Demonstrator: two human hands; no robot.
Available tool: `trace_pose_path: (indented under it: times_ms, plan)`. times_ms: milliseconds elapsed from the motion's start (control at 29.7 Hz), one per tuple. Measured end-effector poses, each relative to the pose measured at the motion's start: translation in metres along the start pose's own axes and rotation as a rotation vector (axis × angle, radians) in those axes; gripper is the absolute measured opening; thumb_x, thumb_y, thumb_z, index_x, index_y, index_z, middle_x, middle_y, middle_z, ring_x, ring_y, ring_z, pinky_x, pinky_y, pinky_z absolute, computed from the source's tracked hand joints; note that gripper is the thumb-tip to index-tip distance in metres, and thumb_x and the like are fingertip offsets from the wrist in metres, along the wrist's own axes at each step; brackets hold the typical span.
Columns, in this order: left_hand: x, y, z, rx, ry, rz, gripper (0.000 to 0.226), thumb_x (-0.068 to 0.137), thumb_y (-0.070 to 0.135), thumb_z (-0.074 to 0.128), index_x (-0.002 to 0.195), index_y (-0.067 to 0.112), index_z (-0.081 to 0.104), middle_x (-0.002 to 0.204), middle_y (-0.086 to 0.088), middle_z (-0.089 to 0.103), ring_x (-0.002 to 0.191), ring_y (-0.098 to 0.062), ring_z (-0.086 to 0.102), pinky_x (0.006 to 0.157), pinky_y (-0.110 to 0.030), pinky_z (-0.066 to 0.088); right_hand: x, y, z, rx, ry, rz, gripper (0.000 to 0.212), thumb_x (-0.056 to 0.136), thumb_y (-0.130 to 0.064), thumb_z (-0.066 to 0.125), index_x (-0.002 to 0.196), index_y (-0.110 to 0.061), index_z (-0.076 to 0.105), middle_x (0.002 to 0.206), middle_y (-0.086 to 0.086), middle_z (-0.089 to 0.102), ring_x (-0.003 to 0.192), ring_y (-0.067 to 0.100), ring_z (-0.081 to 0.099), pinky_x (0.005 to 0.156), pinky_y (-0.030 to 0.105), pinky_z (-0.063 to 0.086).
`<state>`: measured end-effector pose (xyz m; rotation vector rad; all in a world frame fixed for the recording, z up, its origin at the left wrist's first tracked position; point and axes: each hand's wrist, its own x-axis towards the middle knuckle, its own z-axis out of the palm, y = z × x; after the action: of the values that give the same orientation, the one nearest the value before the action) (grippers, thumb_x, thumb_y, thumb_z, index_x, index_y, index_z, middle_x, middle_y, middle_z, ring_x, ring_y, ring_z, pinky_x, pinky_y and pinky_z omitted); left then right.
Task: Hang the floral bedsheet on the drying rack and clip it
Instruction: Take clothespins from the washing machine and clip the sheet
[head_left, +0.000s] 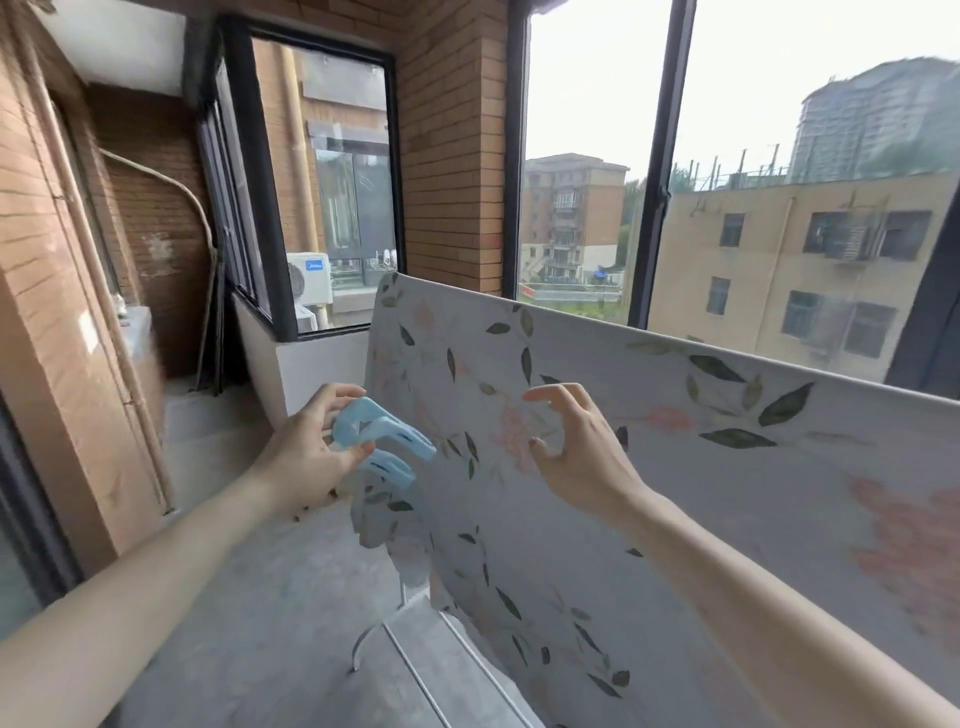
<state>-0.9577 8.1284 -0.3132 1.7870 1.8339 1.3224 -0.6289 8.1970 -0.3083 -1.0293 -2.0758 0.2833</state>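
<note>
Bedsheet (649, 467) already draped over drying rack (415, 654), right of centre. We judge it soft, light, slippery; clamp at the top fold. Left hand (301, 457) pinches blue clips (376, 436); right hand (576, 447) empty, fingers loosely curled apart.

Both bare forearms reached forward. The left hand (306, 447) pinched something between thumb and fingers; the right hand (576, 447) hovered, its fingers loosely curled and holding nothing.

Matt printed cloth bedsheet (597, 493) at 4 o'clock, smooth light-blue plastic clips (382, 434) at 8 o'clock, thin metal rack (415, 660) rails at 6 o'clock, rough brick wall (447, 145) at 12 o'clock.
</note>
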Motion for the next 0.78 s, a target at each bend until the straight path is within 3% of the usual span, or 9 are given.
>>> trace_pose_path:
  times_ms: [202, 404, 539, 775]
  plan:
    - [0.103, -0.049, -0.026, 0.059, 0.07, 0.078, 0.058, 0.08, 0.015, 0.089, 0.115, 0.049, 0.058, 0.12, 0.022, 0.065, 0.113, -0.012, 0.067, 0.097, -0.046, 0.058, 0.099, 0.015, 0.066, 0.027, -0.009, -0.029, 0.047, 0.093, -0.013, 0.066, 0.134, -0.03, 0.053, 0.137, -0.012, 0.044, 0.124, 0.008, 0.047, 0.1, 0.025, 0.039]
    - [0.228, -0.079, -0.059, 0.086, 0.129, 0.128, 0.054, 0.079, 0.005, 0.087, 0.114, 0.037, 0.061, 0.113, 0.013, 0.068, 0.101, -0.003, 0.066, 0.086, -0.027, 0.058, 0.228, 0.039, 0.112, 0.036, 0.05, -0.048, 0.049, 0.092, -0.017, 0.067, 0.137, -0.031, 0.051, 0.141, -0.01, 0.044, 0.134, 0.017, 0.047, 0.107, 0.036, 0.042]
    - [0.285, -0.107, -0.075, 0.119, 0.165, 0.126, 0.054, 0.079, 0.005, 0.087, 0.108, 0.043, 0.061, 0.108, 0.017, 0.069, 0.101, -0.007, 0.067, 0.087, -0.033, 0.059, 0.283, 0.042, 0.137, 0.03, 0.043, -0.056, 0.049, 0.093, -0.019, 0.067, 0.137, -0.032, 0.051, 0.143, -0.01, 0.043, 0.136, 0.017, 0.045, 0.107, 0.035, 0.04]
    - [0.382, -0.155, -0.089, 0.204, 0.207, 0.14, 0.048, 0.086, 0.007, 0.082, 0.127, 0.022, 0.065, 0.115, 0.003, 0.07, 0.098, -0.016, 0.069, 0.091, -0.034, 0.058, 0.357, 0.052, 0.172, -0.036, 0.045, -0.045, 0.046, 0.093, -0.022, 0.065, 0.135, -0.035, 0.049, 0.142, -0.01, 0.042, 0.136, 0.015, 0.044, 0.1, 0.029, 0.039]
